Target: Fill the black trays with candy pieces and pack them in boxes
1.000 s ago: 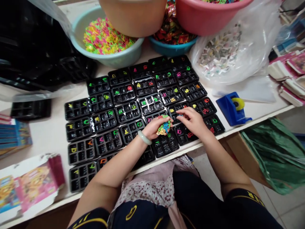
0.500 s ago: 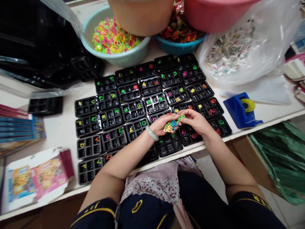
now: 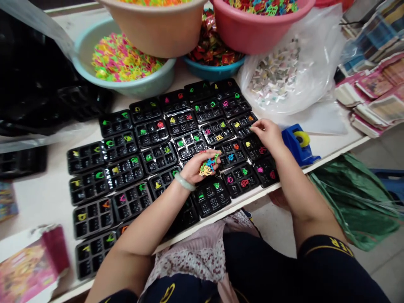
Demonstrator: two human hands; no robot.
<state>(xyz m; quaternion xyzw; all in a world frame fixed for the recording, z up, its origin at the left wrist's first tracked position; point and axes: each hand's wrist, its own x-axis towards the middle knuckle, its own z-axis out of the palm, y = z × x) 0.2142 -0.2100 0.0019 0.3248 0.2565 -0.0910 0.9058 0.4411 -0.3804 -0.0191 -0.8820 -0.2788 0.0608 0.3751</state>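
Shapes point(image 3: 207, 166), a little clump in yellow, blue and green, sit in the left hand point(image 3: 195, 167), thumb and fingers curled around them, above the nearer trays. Right hand point(image 3: 267, 132) is well apart from that, off to the right and farther from the body, fingertips bunched over the near edge of a tray point(image 3: 241, 131) on the right border of the layout. There's maybe a green speck at those tips, but it's too small for me to tell if they're pinching it. So that tray is right-and-away from the clump, and the right hand is clearly nearer. Its long axis runs roughly along the desk point(image 3: 53, 185) front edge, same slant. Blue tape cutter point(image 3: 292, 145) is just right of that wrist.
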